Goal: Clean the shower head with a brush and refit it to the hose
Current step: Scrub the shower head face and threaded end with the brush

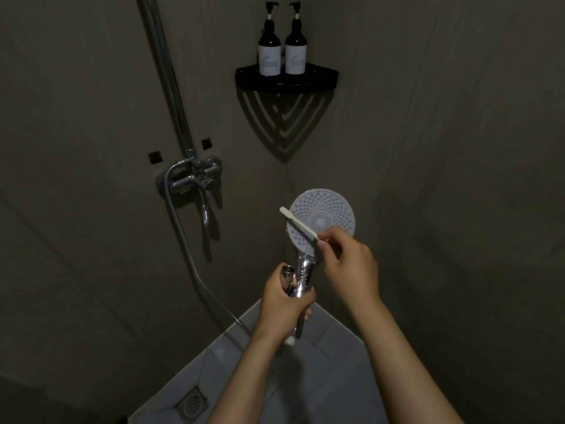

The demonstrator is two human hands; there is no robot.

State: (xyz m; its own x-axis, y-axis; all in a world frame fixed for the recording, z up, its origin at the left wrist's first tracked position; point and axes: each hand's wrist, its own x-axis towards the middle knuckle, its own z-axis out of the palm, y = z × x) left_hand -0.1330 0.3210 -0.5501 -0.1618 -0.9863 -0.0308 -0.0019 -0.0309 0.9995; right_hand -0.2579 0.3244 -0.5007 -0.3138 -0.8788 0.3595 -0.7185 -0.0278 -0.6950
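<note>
Below the corner shelf [284, 84] with two bottles [269, 53], left fingers [305, 301] grip shower head [331, 209]; right fingers [333, 234] pinch brush [298, 223].

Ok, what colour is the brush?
The brush is plain white, seen best in the head view.

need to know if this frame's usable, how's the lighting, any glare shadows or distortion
Head view: dim overall, walls murky; the corner shelf throws a striped shadow down the wall; glints on the chrome handle of the shower head; the wide angle slants the riser pipe; left hand, right hand and brush are legible, slightly soft.
</note>
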